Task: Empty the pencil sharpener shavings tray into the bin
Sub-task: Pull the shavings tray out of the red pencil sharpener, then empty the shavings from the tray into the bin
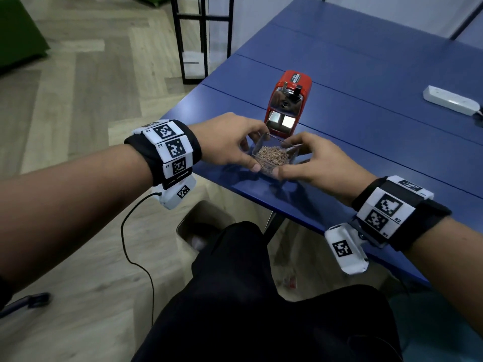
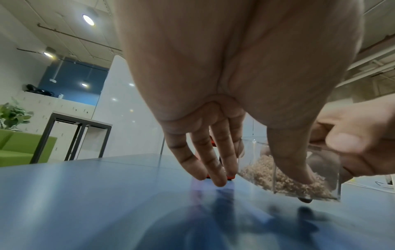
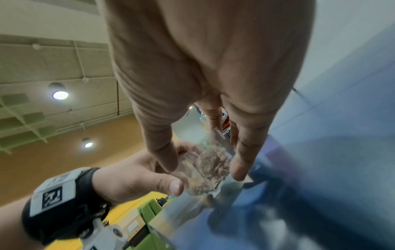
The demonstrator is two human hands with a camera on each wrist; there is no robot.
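A small clear shavings tray [image 1: 274, 155] holding brown pencil shavings hangs just above the blue table [image 1: 366, 74], close to its near edge. Both hands hold it. My left hand [image 1: 248, 155] pinches its left wall between thumb and fingers, and my right hand [image 1: 290, 159] pinches the right wall. Directly behind the tray stands the red pencil sharpener [image 1: 287, 100], its tray slot empty. In the left wrist view the thumb lies on the tray [image 2: 299, 177]. The right wrist view shows the tray [image 3: 211, 169] between thumb and fingers. The grey bin [image 1: 206, 220] sits on the floor below the table edge, left of my knee.
A white power strip [image 1: 450, 100] lies at the table's right side. A black metal frame [image 1: 201, 40] stands beyond the table's left corner. A black cable [image 1: 136, 244] trails from my left wrist over the wooden floor. My legs in black trousers [image 1: 248, 296] fill the foreground.
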